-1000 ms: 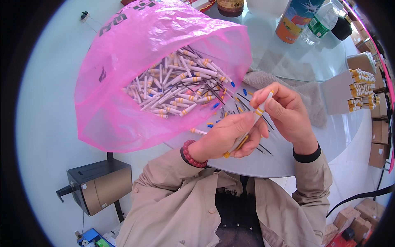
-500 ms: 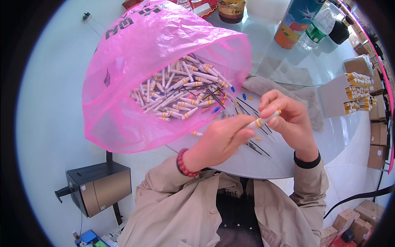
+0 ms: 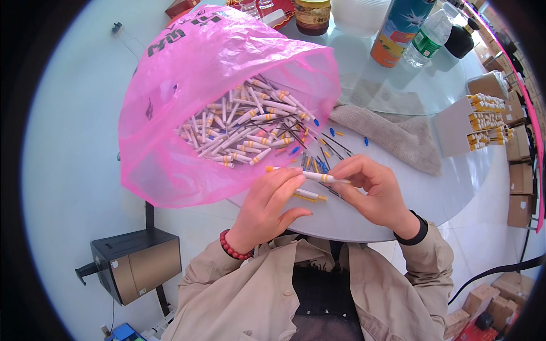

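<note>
A white pen barrel with yellow bands [image 3: 318,177] lies crosswise between my hands, just above the near edge of the round table. My right hand [image 3: 372,184] pinches its right end between thumb and fingers. The bent fingers of my left hand [image 3: 270,199] lie over its left part, with the thumb held apart. A second white pen piece with a yellow tip [image 3: 307,195] sticks out from under the left fingers; whether it is gripped is hidden. Farther off, an open pink plastic bag [image 3: 227,45] holds a heap of similar white pen parts [image 3: 239,136].
Small blue and yellow plugs [image 3: 321,166] and thin dark rods [image 3: 338,146] are strewn beyond my hands. A grey cloth [image 3: 392,136] lies at right, near a white box of pens [image 3: 452,131]. Behind stand a jar [image 3: 312,16], a tall can [image 3: 401,31] and a plastic bottle [image 3: 429,40].
Both hands have come lower and nearer to me, the left moving left. The barrel now lies flatter, and a second pen piece shows under the left fingers.
</note>
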Demonstrator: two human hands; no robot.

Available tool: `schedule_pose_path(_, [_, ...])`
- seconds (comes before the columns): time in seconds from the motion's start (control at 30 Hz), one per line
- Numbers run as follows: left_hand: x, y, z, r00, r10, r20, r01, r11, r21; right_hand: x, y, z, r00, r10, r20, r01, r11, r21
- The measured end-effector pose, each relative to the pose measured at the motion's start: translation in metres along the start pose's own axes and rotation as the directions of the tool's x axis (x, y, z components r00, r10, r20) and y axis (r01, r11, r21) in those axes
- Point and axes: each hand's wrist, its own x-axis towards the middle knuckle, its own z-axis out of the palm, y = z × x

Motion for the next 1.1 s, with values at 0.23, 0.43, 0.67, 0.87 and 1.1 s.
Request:
schedule_pose_path(0.23, [-0.013, -0.006, 0.013, 0.984, 0.144, -0.108, -0.127, 0.980, 0.154, 0.001, -0.009, -0.012, 0.970, -0.143, -0.196, 0.130, 0.988, -0.079])
schedule_pose_path(0.43, [-0.016, -0.002, 0.013, 0.995, 0.050, 0.089, -0.072, 0.959, 0.276, 0.007, -0.031, -0.032, 0.926, -0.145, -0.349, 0.187, 0.978, 0.088])
schedule_pose_path(0.67, [-0.028, 0.006, 0.002, 0.973, 0.161, 0.168, -0.195, 0.957, 0.213, 0.026, -0.047, 0.005, 0.984, -0.133, 0.116, 0.167, 0.914, -0.369])
schedule_pose_path(0.87, [-0.043, 0.004, 0.005, 0.953, 0.292, 0.076, -0.301, 0.911, 0.283, 0.059, -0.012, 0.064, 0.921, -0.163, 0.354, 0.344, 0.768, -0.541])
schedule_pose_path(1.1, [-0.030, 0.000, 0.004, 0.965, 0.238, 0.106, -0.259, 0.923, 0.284, 0.101, 0.002, 0.058, 0.909, -0.317, 0.272, 0.417, 0.648, -0.638])
